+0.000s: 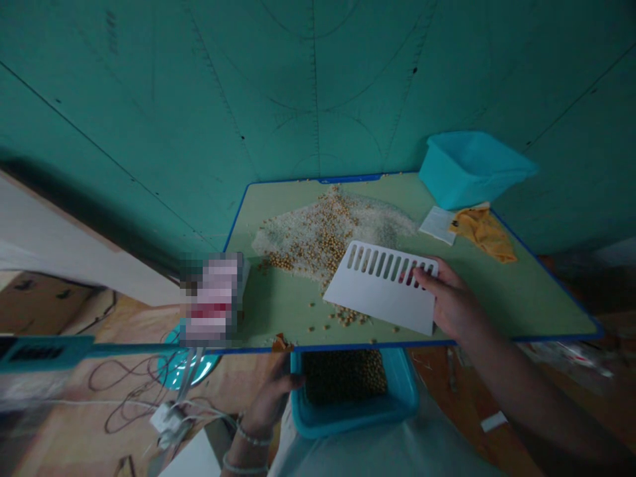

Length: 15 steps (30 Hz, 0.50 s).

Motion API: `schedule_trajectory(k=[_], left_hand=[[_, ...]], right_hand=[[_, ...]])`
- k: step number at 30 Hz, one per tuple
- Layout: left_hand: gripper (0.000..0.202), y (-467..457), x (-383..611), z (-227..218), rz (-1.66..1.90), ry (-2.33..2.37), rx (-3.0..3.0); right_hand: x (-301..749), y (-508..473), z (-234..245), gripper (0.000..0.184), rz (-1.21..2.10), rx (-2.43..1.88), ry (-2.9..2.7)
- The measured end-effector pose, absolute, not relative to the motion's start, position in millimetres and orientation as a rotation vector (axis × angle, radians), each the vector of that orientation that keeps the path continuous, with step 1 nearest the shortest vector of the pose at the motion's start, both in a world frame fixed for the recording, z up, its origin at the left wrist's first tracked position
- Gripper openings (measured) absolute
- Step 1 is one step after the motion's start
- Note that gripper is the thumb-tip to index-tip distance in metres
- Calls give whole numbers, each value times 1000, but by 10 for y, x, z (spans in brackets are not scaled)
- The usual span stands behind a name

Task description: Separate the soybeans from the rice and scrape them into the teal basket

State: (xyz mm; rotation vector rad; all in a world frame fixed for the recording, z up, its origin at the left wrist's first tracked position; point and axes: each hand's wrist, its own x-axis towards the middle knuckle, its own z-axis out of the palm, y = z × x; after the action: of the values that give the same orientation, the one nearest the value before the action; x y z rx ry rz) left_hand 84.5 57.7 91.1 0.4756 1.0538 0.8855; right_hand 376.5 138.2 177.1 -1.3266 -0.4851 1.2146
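Note:
In my right hand (450, 298) is a flat white slotted scraper (380, 295), its row of slots toward the far side, tilted over the front part of the table. Beyond its far edge spreads a pile of white grains and round yellow beans (328, 228). A few loose beans (348, 316) lie by its near edge. My left hand (271, 397) grips the left rim of a teal basin (342, 421), held below the table's front edge against my body. Dark contents and yellow beans (375, 371) fill part of that basin.
An upright teal bin (460, 175) stands at the table's (536, 305) far right corner. Beside it lie a white packet (437, 224) and an orange cloth (484, 232). A pixelated box (213, 298) sits at the left edge. Cables and a power strip (169, 421) lie below left.

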Motion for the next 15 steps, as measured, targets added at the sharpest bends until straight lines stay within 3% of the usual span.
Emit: schedule_trajectory(k=[5,15], left_hand=[[53,578,843,935,881,1065,468],[41,584,862,961,850,1048,500]], right_hand=[[3747,1342,1790,47,1210,-1333,-502],[3832,1247,1851,44,1154,-1327,-492]])
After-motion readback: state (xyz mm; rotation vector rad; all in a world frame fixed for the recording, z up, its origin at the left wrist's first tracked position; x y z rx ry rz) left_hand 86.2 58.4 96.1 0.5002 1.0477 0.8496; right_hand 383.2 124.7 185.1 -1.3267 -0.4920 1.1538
